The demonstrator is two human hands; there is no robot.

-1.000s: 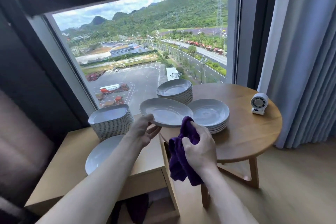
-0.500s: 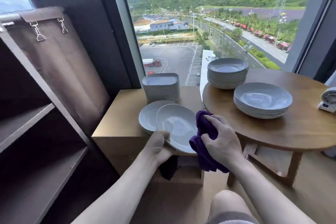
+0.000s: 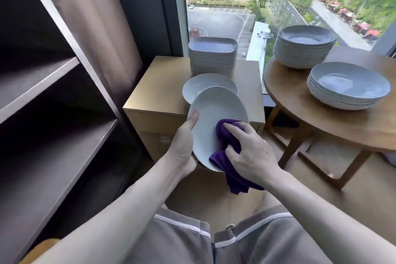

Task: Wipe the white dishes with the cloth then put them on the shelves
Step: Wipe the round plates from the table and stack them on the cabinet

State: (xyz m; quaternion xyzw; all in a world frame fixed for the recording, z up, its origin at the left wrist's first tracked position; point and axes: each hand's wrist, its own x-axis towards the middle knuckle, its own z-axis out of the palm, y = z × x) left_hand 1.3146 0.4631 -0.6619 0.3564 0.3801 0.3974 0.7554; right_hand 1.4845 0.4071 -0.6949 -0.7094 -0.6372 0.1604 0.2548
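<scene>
left hand (image 3: pixel 183 146) grips plate (image 3: pixel 216 109) rim | right hand (image 3: pixel 250 152) clutches cloth (image 3: pixel 227 132) on plate | shelves (image 3: pixel 40 80) at left

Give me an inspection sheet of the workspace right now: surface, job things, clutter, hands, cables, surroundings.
Surface: wooden cabinet by the window, round table to its right; both carry dishes.
Job's things: oval plate held tilted in front of the cabinet, purple cloth pressed on it; round plate and stack of squarish dishes on the cabinet; tall stack and low stack on the table; shelves at left.
Clutter: yellowish thing at lower left edge, cannot tell what.
Hands: left hand grips the oval plate's rim; right hand grips the cloth.
Cables: nothing seen.
Surroundings: window, curtain, wooden floor.
</scene>
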